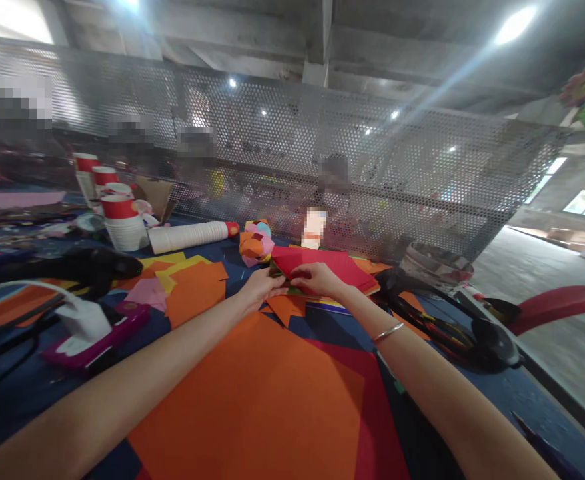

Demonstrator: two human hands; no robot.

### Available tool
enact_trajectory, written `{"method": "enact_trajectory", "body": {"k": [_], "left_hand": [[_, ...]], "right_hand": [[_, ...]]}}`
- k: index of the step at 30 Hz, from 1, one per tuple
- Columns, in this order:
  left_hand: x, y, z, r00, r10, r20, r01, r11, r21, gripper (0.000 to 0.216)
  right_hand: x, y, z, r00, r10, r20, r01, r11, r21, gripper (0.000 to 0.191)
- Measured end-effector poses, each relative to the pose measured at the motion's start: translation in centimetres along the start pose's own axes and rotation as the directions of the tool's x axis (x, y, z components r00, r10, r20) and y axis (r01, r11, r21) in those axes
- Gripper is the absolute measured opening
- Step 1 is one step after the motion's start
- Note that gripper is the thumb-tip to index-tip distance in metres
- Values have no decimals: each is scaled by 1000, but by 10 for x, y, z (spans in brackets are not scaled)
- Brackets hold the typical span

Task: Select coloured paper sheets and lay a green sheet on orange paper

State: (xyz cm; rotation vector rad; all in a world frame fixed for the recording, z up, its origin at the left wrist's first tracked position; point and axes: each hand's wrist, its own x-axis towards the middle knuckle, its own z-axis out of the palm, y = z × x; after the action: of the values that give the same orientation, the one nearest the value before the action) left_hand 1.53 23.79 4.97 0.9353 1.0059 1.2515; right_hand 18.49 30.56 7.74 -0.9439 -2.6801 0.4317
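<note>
Two bare hands (286, 283) meet at the left corner of the red paper (345, 265), which lies atop a pile of coloured sheets toward the far side of the blue table (487, 393). We see the right hand (317, 279) resting on that corner, its fingers drawn close together; a silver bracelet (387, 331) circles the wrist. Our left hand (260, 288) is just beside it, fingers bent narrowly toward the pile's edge. With the fingertips so small and partly hidden, we cannot tell whether either hand pinches a sheet.

Nearer us, a large orange sheet (252, 400) overlaps a red sheet (380, 400). Beyond the left hand, we find a folded paper ball (255, 245) beside a row of nested cups (192, 237) lying on its side. To our left sits a purple power strip (132, 313) with a white plug (82, 319) on it. Behind everything stands a perforated metal screen (272, 127).
</note>
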Motion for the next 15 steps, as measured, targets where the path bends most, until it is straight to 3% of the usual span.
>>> {"method": "enact_trajectory", "body": {"k": [15], "left_hand": [[5,0,-1,995,-77,-57,73,995,-68,34]], "right_hand": [[-2,-7,7,994,13,-112,-25,994,-102,33]]}}
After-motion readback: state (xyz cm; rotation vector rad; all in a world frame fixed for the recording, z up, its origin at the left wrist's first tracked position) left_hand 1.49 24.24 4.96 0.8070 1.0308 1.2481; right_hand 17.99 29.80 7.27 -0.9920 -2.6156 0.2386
